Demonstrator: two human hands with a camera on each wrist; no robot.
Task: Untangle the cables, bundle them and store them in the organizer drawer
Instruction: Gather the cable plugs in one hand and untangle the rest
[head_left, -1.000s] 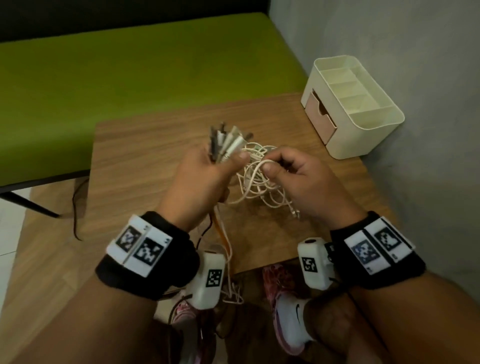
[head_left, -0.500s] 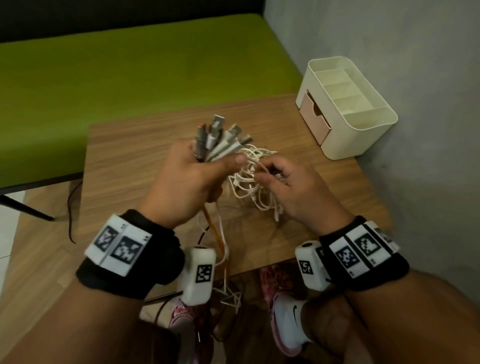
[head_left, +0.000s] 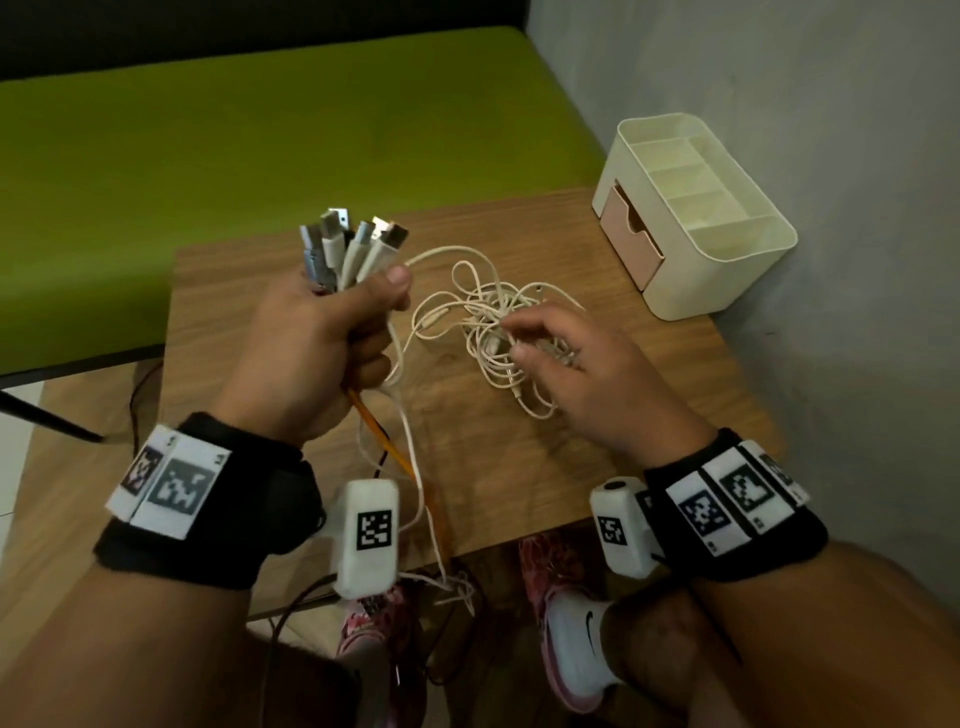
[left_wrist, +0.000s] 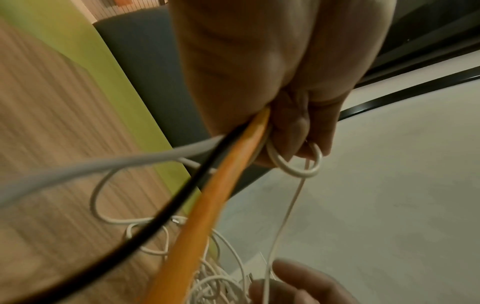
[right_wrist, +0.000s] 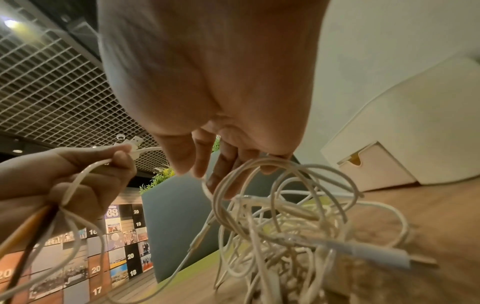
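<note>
My left hand grips a bunch of cable ends, with several USB plugs fanning out above the fist. An orange cable, a black cable and white ones trail down from the fist past the table's near edge. A tangle of white cables lies on the wooden table, and strands run from it to my left hand. My right hand hovers over the tangle with fingers loosely spread, and the fingertips reach among the upper loops. No strand is pinched that I can see.
A cream organizer with a pale pink drawer, slightly pulled out, stands at the table's far right corner against the grey wall. A green bench runs behind the table. My feet in pink shoes are below the near edge.
My right hand has let go of the white strand it pinched, and the tangle now lies spread on the table. My left hand rose and moved left, so the strands between stretched.
</note>
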